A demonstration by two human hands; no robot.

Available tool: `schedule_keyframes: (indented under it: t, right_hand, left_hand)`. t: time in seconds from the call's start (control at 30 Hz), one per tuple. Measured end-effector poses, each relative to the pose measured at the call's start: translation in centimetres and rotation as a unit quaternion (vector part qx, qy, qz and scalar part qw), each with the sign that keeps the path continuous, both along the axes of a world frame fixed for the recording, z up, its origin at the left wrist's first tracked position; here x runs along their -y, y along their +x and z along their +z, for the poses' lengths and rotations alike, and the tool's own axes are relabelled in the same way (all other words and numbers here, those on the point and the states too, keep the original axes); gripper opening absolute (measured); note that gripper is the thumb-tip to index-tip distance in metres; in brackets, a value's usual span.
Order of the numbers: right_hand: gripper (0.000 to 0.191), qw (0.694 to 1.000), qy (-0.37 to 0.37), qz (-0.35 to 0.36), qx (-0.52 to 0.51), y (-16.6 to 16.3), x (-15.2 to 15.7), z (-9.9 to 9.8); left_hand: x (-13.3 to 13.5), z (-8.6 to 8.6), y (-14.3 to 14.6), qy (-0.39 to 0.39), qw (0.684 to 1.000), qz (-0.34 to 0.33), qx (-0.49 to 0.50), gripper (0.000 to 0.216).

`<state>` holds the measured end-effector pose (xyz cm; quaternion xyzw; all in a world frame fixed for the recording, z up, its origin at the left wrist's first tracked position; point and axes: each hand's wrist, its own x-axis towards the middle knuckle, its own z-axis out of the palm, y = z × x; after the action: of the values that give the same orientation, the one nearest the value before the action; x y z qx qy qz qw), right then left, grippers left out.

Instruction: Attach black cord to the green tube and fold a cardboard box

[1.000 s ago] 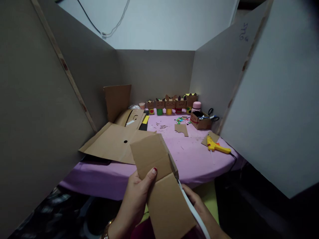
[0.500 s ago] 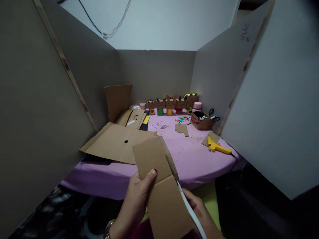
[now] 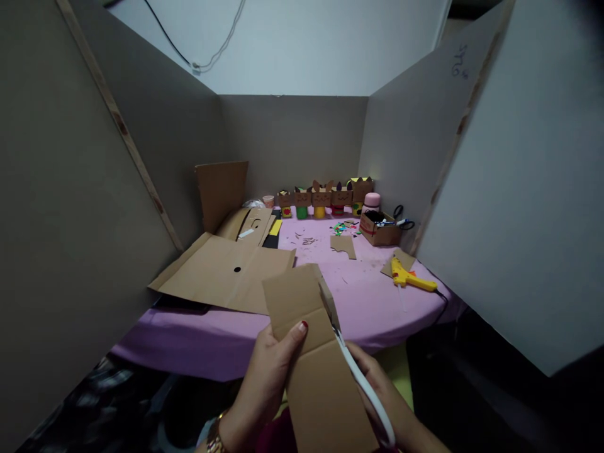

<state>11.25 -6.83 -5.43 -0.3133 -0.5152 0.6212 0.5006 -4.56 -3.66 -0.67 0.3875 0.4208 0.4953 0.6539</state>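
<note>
My left hand (image 3: 278, 358) grips a creased piece of brown cardboard (image 3: 325, 390), its thumb pressed flat on the front face. The piece is tilted upright above the near table edge, with a narrow strip (image 3: 328, 296) angling away along its right side. On that side my right hand (image 3: 377, 384) is closed around scissors (image 3: 363, 384) with a long white handle loop. Their blades meet the cardboard's right edge near the upper crease and are mostly hidden. The fingers of my right hand are partly covered by the handle.
A large cardboard sheet (image 3: 221, 270) lies left on the purple cloth (image 3: 368, 296). A yellow glue gun (image 3: 410, 277) rests at the right. Behind stand a box of tools (image 3: 380, 233) and several cardboard-headed figures (image 3: 322, 196). Grey panels (image 3: 292, 132) enclose the table.
Both hands and the cardboard have shifted slightly right. The scissors' handle loop has swung wider and shows more, and the strip at the cardboard's right side has moved with it.
</note>
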Motion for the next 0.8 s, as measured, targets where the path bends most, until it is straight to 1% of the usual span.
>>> schedule_keyframes:
  t: [0.27,0.5,0.67,0.73,0.8]
  right_hand:
    - [0.043,1.000,0.006,-0.022,0.014,-0.1,-0.9,-0.3]
    - [0.044,1.000,0.008,-0.018,0.001,0.2,-0.8,-0.2]
    - [0.043,1.000,-0.005,-0.014,-0.007,0.1,-0.7,-0.4]
    - [0.044,1.000,-0.010,-0.020,-0.017,-0.1,-0.7,-0.4]
    - [0.045,0.999,-0.011,-0.030,-0.026,-0.2,-0.9,-0.4]
  left_hand:
    - [-0.7,-0.8,0.2,-0.008,1.000,0.014,-0.012,0.036]
    - [-0.4,-1.0,0.3,-0.009,1.000,0.015,-0.010,0.035]
    - [-1.1,-0.7,0.2,-0.011,1.000,0.021,-0.001,0.039]
    - [-1.6,-0.4,0.1,-0.004,1.000,0.022,0.005,0.037]
    - [-2.1,-0.1,0.2,0.005,1.000,0.010,0.002,0.034]
